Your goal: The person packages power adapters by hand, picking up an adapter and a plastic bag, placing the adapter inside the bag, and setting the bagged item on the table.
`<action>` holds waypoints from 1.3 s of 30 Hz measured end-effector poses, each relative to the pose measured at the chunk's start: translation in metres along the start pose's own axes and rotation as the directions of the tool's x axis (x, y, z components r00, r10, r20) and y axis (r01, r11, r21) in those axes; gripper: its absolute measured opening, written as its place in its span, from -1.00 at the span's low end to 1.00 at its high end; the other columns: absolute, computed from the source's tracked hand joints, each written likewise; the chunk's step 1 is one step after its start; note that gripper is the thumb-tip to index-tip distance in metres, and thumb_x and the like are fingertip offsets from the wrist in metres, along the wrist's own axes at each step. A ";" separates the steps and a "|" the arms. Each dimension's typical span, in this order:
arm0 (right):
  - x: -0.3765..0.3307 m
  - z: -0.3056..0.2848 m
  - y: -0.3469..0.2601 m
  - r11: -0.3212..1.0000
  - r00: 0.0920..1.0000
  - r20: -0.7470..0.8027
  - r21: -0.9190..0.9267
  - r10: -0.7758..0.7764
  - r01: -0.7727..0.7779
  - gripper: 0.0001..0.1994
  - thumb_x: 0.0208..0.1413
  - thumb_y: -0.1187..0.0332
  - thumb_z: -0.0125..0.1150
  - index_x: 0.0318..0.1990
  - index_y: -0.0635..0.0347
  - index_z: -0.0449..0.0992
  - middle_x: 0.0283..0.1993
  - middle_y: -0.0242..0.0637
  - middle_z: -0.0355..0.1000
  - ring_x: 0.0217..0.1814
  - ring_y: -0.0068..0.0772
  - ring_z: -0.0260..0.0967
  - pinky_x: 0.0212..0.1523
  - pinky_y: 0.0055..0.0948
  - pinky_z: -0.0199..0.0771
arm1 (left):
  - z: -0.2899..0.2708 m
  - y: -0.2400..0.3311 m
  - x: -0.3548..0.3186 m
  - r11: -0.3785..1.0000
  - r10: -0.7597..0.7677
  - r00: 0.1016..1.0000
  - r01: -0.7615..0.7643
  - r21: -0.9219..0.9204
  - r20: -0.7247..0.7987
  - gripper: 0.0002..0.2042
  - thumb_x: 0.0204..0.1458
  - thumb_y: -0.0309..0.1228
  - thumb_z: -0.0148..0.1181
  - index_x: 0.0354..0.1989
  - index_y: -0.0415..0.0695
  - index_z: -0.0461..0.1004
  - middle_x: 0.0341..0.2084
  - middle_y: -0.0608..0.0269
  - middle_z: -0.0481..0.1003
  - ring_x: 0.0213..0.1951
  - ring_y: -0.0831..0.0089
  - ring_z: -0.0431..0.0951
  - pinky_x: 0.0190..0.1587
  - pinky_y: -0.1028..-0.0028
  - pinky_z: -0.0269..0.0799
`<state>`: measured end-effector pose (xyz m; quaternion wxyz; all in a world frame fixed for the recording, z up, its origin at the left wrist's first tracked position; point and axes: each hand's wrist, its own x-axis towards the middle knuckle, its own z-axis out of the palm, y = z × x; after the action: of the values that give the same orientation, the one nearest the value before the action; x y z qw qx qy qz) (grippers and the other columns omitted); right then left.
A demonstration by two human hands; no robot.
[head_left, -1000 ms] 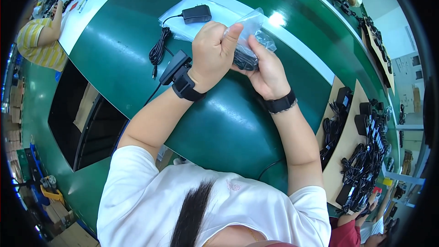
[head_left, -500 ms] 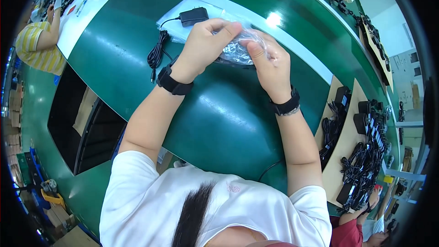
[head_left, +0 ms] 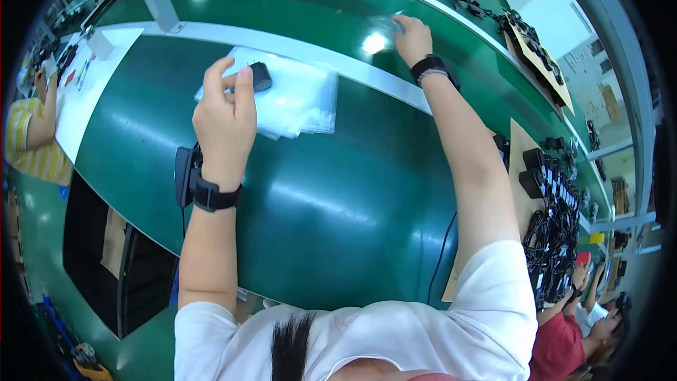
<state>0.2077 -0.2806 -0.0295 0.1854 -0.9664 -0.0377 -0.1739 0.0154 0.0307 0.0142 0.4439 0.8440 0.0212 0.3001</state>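
My left hand [head_left: 229, 116] is raised over the near bench, its fingers apart and nothing visible in them. Its fingertips overlap, in the picture, the edge of a black power adapter [head_left: 261, 76]; whether they touch cannot be made out. That adapter lies on a stack of clear flat plastic bags [head_left: 300, 95]. My right hand [head_left: 414, 39] reaches out past the white rail, over the far green surface, fingers bent together. A blurred, see-through plastic bag [head_left: 386, 25] is at its fingertips. Black straps circle both wrists.
A white rail [head_left: 282, 39] divides the green bench [head_left: 338, 197] from the far surface. At right, a cardboard sheet [head_left: 518, 142] bears several black adapters with cables [head_left: 553, 226]. Black bins [head_left: 106, 254] stand at lower left. Other people work at left, far right and lower right.
My hands have parted: the right one moved away across the rail with the clear bag, the left one moved left and down from it. The view has shifted too.
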 end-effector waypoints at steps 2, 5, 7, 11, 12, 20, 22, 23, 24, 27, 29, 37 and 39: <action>-0.003 0.013 0.030 0.879 0.993 0.106 -0.477 0.052 0.005 -0.49 -0.11 0.03 0.22 0.07 -0.21 0.36 0.33 -0.18 -0.08 0.34 0.03 -0.21 0.11 0.19 0.00 | 0.008 -0.009 -0.004 0.998 0.060 0.998 -0.060 -0.007 -0.010 -0.72 0.07 -0.26 0.02 -0.17 -0.21 0.38 -0.53 0.04 0.51 -0.50 0.29 0.53 -0.45 0.42 0.38; 0.001 0.014 0.048 0.898 0.932 0.281 -0.429 0.231 -0.093 -0.32 -0.06 -0.23 -0.04 0.15 0.00 0.26 0.35 -0.11 -0.16 0.38 0.04 -0.29 0.20 0.16 -0.09 | 0.017 -0.013 -0.004 0.997 0.082 0.997 -0.081 -0.008 0.008 -0.79 0.03 -0.31 0.11 -0.35 -0.23 0.47 -0.62 0.18 0.46 -0.59 0.46 0.44 -0.48 0.49 0.34; 0.003 -0.012 0.026 0.848 0.903 0.424 -0.449 -0.075 0.282 -0.42 -0.07 -0.13 0.02 0.03 0.04 0.40 0.12 -0.08 0.25 0.25 -0.02 0.04 0.16 0.00 0.11 | 0.016 -0.028 -0.005 0.994 0.107 0.994 -0.107 -0.032 0.007 -0.79 0.03 -0.30 0.11 -0.39 -0.23 0.48 -0.66 0.20 0.42 -0.61 0.54 0.36 -0.49 0.53 0.30; -0.039 -0.120 -0.017 0.915 0.889 0.401 -0.232 -0.219 0.330 -0.55 -0.04 0.08 0.09 -0.04 0.15 0.42 -0.09 -0.08 0.38 -0.02 -0.09 0.31 -0.03 -0.24 0.32 | 0.014 -0.031 -0.010 0.995 0.002 0.997 0.005 -0.100 0.072 -0.77 0.06 -0.31 0.09 -0.41 -0.27 0.48 -0.64 0.28 0.44 -0.56 0.62 0.35 -0.47 0.61 0.27; -0.059 -0.161 -0.023 0.870 0.874 0.463 -0.360 -0.147 0.337 -0.57 -0.06 0.11 0.13 -0.06 0.16 0.43 -0.12 -0.11 0.39 -0.04 -0.13 0.33 -0.03 -0.26 0.33 | 0.017 -0.027 -0.010 0.990 0.012 0.997 0.000 -0.144 0.077 -0.76 0.06 -0.30 0.08 -0.41 -0.28 0.48 -0.62 0.30 0.45 -0.54 0.63 0.37 -0.46 0.62 0.28; -0.231 -0.308 0.095 0.869 0.911 0.363 -0.495 0.196 0.010 -0.51 -0.30 0.30 0.32 -0.11 0.25 0.44 -0.25 -0.04 0.43 -0.18 -0.09 0.37 -0.17 -0.29 0.37 | 0.019 0.001 -0.015 0.956 0.010 0.991 0.029 -0.293 0.133 -0.73 0.08 -0.26 0.07 -0.42 -0.27 0.48 -0.53 0.30 0.48 -0.50 0.63 0.41 -0.40 0.64 0.34; -0.260 -0.282 0.113 0.881 0.953 0.262 -0.472 0.154 -0.013 -0.55 -0.32 0.35 0.31 -0.16 0.28 0.42 -0.25 -0.02 0.39 -0.15 -0.05 0.32 -0.12 -0.27 0.33 | 0.019 -0.002 -0.016 0.941 0.004 0.987 0.051 -0.335 0.162 -0.72 0.08 -0.27 0.07 -0.43 -0.28 0.48 -0.52 0.28 0.49 -0.50 0.63 0.42 -0.39 0.64 0.35; -0.267 -0.272 0.110 0.858 0.967 0.218 -0.514 0.133 -0.002 -0.59 -0.32 0.37 0.30 -0.21 0.29 0.42 -0.25 -0.03 0.37 -0.15 -0.04 0.30 -0.10 -0.27 0.32 | 0.019 0.000 -0.017 0.938 0.021 0.985 0.040 -0.344 0.171 -0.72 0.08 -0.27 0.07 -0.43 -0.28 0.48 -0.52 0.28 0.49 -0.50 0.63 0.42 -0.39 0.64 0.35; -0.271 -0.271 0.107 0.889 0.979 0.184 -0.458 0.085 0.009 -0.62 -0.32 0.37 0.30 -0.25 0.29 0.40 -0.27 -0.05 0.36 -0.16 -0.04 0.28 -0.10 -0.25 0.31 | 0.018 0.003 -0.018 0.943 0.016 0.983 0.047 -0.331 0.185 -0.72 0.07 -0.26 0.07 -0.42 -0.28 0.47 -0.51 0.28 0.49 -0.50 0.63 0.43 -0.39 0.65 0.35; -0.270 -0.304 0.104 0.944 0.991 -0.130 -0.321 0.039 -0.079 -0.64 -0.33 0.35 0.34 -0.33 0.30 0.37 -0.33 -0.11 0.38 -0.27 -0.14 0.35 -0.24 -0.35 0.36 | 0.019 0.009 -0.022 0.952 0.032 0.982 0.028 -0.305 0.188 -0.72 0.10 -0.26 0.03 -0.42 -0.28 0.48 -0.49 0.27 0.51 -0.48 0.63 0.44 -0.39 0.66 0.36; -0.266 -0.349 0.107 0.946 0.902 -0.352 -0.109 0.250 -0.304 -0.58 -0.26 0.29 0.37 -0.23 0.28 0.38 -0.36 -0.25 0.42 -0.31 -0.38 0.40 -0.32 -0.46 0.39 | 0.014 0.003 -0.024 0.922 0.031 0.981 0.046 -0.384 0.193 -0.72 0.10 -0.26 0.03 -0.42 -0.27 0.47 -0.49 0.26 0.50 -0.48 0.62 0.45 -0.40 0.65 0.36; -0.285 -0.467 0.106 0.876 0.609 -0.677 0.479 0.414 -0.063 -0.74 -0.05 0.43 0.21 -0.21 0.26 0.33 -0.30 -0.29 0.41 -0.30 -0.47 0.40 -0.33 -0.49 0.43 | 0.024 0.010 -0.026 0.893 0.030 0.963 0.094 -0.441 0.267 -0.71 0.11 -0.24 0.02 -0.39 -0.27 0.47 -0.47 0.23 0.51 -0.47 0.60 0.46 -0.38 0.65 0.37; -0.289 -0.486 0.101 0.944 0.559 -0.785 0.329 0.269 0.008 -0.75 -0.01 0.42 0.17 -0.17 0.26 0.35 -0.28 -0.31 0.41 -0.29 -0.50 0.40 -0.26 -0.50 0.44 | 0.027 0.017 -0.026 0.890 0.044 0.960 0.089 -0.448 0.277 -0.72 0.11 -0.26 0.01 -0.37 -0.26 0.46 -0.46 0.22 0.51 -0.47 0.61 0.46 -0.39 0.65 0.36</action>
<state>-0.2060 -0.5576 0.2579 0.3362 -0.7354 0.0995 -0.5799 0.0046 -0.0075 0.0027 0.6313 0.7498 -0.1029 0.1691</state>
